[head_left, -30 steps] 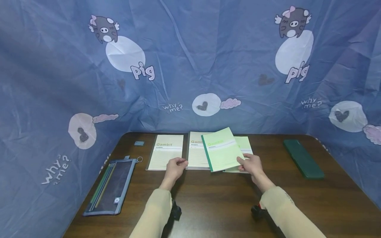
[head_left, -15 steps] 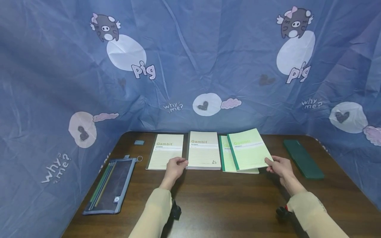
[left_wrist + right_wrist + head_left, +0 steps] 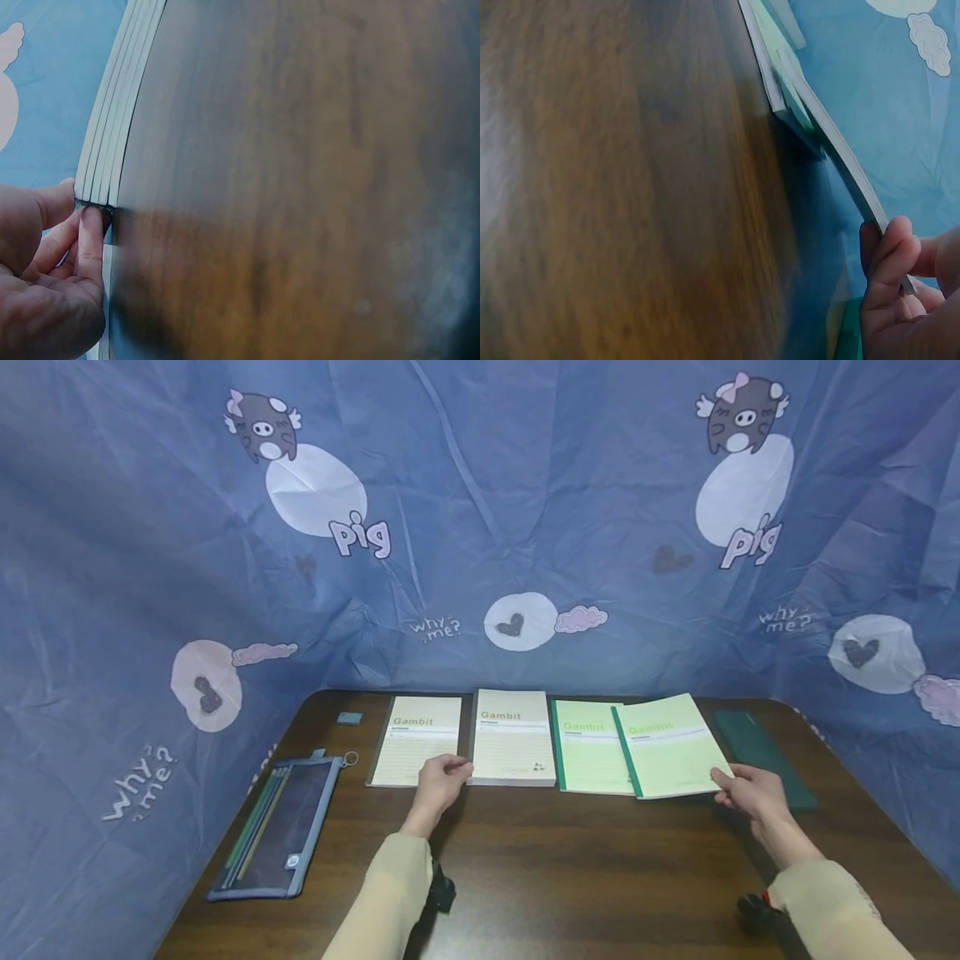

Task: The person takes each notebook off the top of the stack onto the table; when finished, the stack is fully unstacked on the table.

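In the head view my right hand (image 3: 756, 791) pinches the lower right corner of a pale green notebook (image 3: 667, 743) with a dark green spine. This notebook is tilted, its right side raised off the table and its left edge over another green notebook (image 3: 588, 747). Thumb and fingers grip its edge in the right wrist view. My left hand (image 3: 441, 782) is at the lower left corner of a stack of cream notebooks (image 3: 513, 735). In the left wrist view, thumb and fingertips hold that corner, with several layers showing. Another cream notebook (image 3: 416, 735) lies left of it.
A dark green case (image 3: 757, 752) lies at the right, partly behind my right hand. At the left are a mesh zip pouch (image 3: 296, 827) with pencils and a small blue block (image 3: 349, 718). Patterned blue cloth (image 3: 480, 543) hangs behind the brown table (image 3: 570, 877).
My right hand has carried the top green notebook rightward, off the cream stack and mostly past the other green notebook, which now shows more. My left hand stays in place.
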Demonstrator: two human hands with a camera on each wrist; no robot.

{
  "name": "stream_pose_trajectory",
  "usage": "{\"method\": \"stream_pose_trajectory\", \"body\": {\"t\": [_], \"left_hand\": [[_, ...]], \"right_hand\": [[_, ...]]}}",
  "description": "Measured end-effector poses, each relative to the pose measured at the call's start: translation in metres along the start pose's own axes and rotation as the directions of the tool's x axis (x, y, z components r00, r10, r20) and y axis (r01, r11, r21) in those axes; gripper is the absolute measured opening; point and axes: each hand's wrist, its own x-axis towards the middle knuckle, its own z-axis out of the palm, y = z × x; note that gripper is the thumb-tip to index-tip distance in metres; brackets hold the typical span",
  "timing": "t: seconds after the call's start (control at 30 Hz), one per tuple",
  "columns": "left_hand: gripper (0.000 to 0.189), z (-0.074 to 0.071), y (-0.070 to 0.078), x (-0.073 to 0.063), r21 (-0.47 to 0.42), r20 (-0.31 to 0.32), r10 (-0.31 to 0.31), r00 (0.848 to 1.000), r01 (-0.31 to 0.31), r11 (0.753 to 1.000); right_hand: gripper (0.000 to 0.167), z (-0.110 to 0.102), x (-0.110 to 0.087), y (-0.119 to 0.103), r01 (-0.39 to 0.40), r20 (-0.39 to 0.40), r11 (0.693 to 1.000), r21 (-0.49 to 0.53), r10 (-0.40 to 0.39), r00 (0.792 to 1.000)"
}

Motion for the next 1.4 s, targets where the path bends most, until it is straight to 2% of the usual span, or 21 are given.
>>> {"method": "stream_pose_trajectory", "body": {"t": [0.63,0.97,1.23,1.4], "left_hand": [[0.027,0.002,-0.002,0.000,0.002,0.001,0.008,1.000,-0.008,1.000],[0.025,0.003,-0.002,0.002,-0.012,-0.004,0.028,1.000,-0.028,1.000],[0.026,0.001,-0.002,0.002,-0.001,0.002,0.022,1.000,-0.022,1.000],[0.025,0.001,-0.002,0.001,-0.003,0.000,0.010,1.000,-0.010,1.000]], "right_hand": [[0.063,-0.012,-0.006,0.010,-0.047,-0.086,0.999,-0.020,0.045,0.995],[0.058,-0.014,-0.004,0.010,-0.042,-0.126,0.998,-0.050,0.036,0.991],[0.062,-0.014,-0.006,0.009,-0.034,-0.154,0.993,-0.113,0.016,0.988],[0.070,-0.009,-0.011,0.010,-0.058,-0.186,0.995,-0.085,0.041,0.982]]}}
